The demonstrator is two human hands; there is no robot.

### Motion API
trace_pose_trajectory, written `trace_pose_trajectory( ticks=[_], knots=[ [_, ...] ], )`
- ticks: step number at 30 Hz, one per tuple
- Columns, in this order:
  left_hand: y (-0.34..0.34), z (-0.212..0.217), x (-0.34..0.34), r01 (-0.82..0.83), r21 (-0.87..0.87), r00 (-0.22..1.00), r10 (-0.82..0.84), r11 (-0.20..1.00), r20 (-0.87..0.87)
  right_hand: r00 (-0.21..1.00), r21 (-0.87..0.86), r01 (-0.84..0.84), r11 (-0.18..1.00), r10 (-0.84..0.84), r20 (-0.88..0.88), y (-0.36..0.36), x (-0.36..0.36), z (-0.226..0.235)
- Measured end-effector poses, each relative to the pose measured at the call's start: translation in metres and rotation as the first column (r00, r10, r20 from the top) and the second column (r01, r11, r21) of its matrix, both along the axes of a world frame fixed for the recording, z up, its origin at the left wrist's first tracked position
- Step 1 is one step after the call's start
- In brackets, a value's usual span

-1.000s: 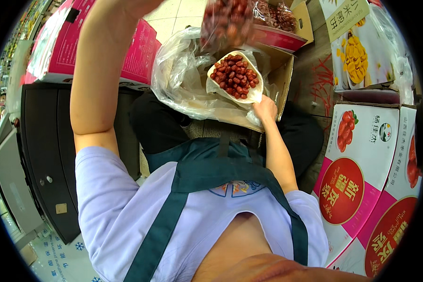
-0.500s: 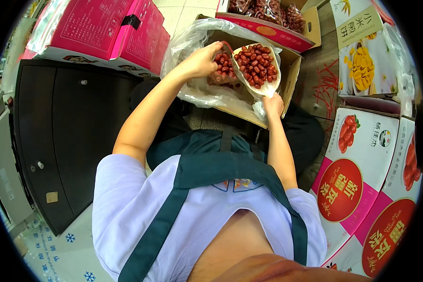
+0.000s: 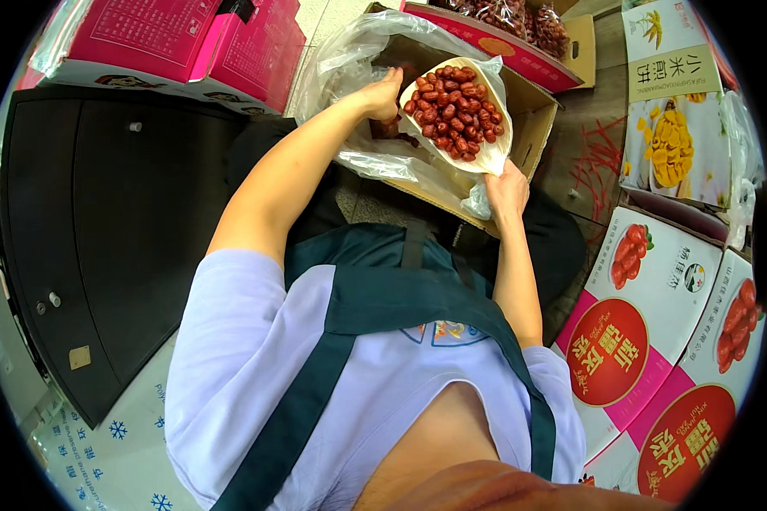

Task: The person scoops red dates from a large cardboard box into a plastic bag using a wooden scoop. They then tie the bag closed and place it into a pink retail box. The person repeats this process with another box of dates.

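Note:
A white scoop (image 3: pixel 496 160), heaped with wrinkled red dates (image 3: pixel 456 112), hangs over the open cardboard box (image 3: pixel 533 128). My right hand (image 3: pixel 507 189) is closed round its narrow handle end at the lower right. At the scoop's left rim is my left hand (image 3: pixel 383 94), its fingers stretched out and pointing up; whether it touches the rim is hard to see. Clear plastic lining (image 3: pixel 337 72) spills over the box's left side. More red dates (image 3: pixel 387 129) show in part below my left hand, mostly hidden by the hand and the scoop.
Behind the box, a pink carton (image 3: pixel 507 43) holds bagged dates (image 3: pixel 547 32). Pink and white cartons (image 3: pixel 175 43) rest on a black cabinet (image 3: pixel 145 196) at left. Printed cartons (image 3: pixel 643 298) stand at right, near a carton with a yellow fruit picture (image 3: pixel 671 145). Red strands lie on the floor (image 3: pixel 601 157).
The loaded scoop has shifted slightly left and up in my right hand. My left hand's fingers have straightened, and the red-edged clear bag it was pinching is now hidden.

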State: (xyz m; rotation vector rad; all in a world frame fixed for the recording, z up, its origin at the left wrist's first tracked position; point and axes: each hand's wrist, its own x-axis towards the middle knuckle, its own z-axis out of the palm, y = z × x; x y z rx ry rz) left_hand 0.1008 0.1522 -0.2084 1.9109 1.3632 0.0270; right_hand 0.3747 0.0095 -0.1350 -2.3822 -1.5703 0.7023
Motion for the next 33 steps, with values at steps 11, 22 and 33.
trace_pose_trajectory(
  ticks=[11,22,33],
  knots=[
    [-0.02,-0.005,0.006,0.051,-0.315,0.995,-0.076,0.948,-0.068,0.806,0.007,-0.468,0.884,0.424,0.413,0.012,-0.006,0.008],
    [-0.031,-0.043,-0.007,0.019,-0.289,0.996,-0.044,0.957,-0.082,0.791,-0.015,-0.497,0.868,0.46,0.404,0.02,-0.008,0.026],
    [-0.032,-0.051,-0.008,0.024,-0.187,0.998,-0.034,0.982,-0.046,0.778,-0.301,-0.42,0.856,0.51,0.366,0.02,0.014,0.026]
  ],
)
